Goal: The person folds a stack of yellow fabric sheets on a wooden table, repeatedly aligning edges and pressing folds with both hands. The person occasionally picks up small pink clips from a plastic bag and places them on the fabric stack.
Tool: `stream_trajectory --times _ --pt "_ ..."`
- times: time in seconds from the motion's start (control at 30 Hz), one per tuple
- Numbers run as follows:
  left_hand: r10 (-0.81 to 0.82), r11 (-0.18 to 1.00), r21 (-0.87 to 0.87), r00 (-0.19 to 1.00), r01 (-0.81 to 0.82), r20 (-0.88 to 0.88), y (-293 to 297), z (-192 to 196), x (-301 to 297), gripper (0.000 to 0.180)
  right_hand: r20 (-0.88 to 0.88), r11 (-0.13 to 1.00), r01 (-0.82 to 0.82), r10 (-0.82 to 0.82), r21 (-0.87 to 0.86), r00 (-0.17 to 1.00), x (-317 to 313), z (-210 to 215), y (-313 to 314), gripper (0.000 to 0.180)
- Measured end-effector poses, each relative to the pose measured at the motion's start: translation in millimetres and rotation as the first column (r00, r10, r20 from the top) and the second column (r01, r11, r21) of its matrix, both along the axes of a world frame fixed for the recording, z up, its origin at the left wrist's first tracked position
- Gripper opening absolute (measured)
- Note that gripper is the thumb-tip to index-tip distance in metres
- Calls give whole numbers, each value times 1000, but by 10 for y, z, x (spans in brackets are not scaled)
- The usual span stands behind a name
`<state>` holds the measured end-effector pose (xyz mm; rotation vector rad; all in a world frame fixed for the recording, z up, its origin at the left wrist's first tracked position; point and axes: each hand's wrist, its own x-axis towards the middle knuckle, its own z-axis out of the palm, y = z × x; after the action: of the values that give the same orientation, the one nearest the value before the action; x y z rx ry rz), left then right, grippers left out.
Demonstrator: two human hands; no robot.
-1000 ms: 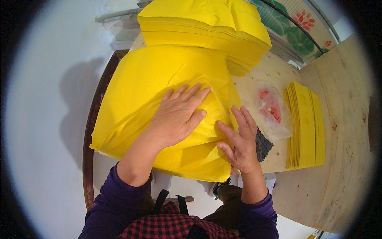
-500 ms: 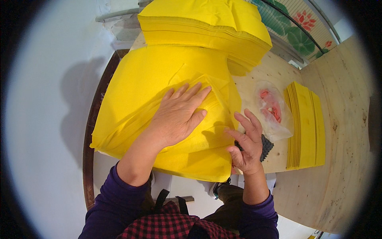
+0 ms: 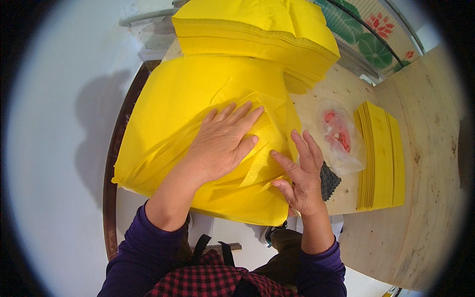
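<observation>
A pile of thin yellow fabric sheets (image 3: 173, 104) lies before me, its upper layers creased and partly folded over. Flat on these layers rests my left hand (image 3: 225, 138), fingers stretched out and thumb apart. At the pile's right edge is my right hand (image 3: 304, 180), its fingers spread and holding nothing that I can see. A lifted, folded flap of yellow fabric (image 3: 262, 166) lies between the two hands, close to the right thumb and forefinger. Whether the right fingertips touch it I cannot tell.
Behind the pile stands a thick yellow fabric stack (image 3: 257, 44). To the right are a clear plastic bag (image 3: 349, 151) with reddish pieces, a dark zigzag-edged swatch (image 3: 328, 183) and folded yellow bundles (image 3: 381, 158) by a wooden panel (image 3: 415, 198). A dark wooden edge (image 3: 120, 148) runs along the left.
My right hand has shifted slightly left, with its forefinger reaching out over the fabric. A flap near it is now turned up. My left hand stays in place.
</observation>
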<state>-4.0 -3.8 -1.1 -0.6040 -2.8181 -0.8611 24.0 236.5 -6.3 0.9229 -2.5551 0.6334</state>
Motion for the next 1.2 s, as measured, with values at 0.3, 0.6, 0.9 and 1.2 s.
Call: stream_trajectory --times 0.3,0.6,0.9,1.2 --pt "-1 1000 -2 1000 1 6 2 10 7 57 -28 981 -150 147 -122 989 -50 -7 94 55" --pt "3 1000 -13 1000 -3 8 8 13 14 57 42 988 -2 9 -153 999 -30 -20 -20 63" --pt "7 1000 -16 1000 -7 16 5 13 9 58 43 992 18 -13 -126 999 -46 -14 -67 63" --pt "8 1000 -18 1000 -8 18 2 12 21 58 26 1000 0 0 0 1000 -15 18 -43 59"
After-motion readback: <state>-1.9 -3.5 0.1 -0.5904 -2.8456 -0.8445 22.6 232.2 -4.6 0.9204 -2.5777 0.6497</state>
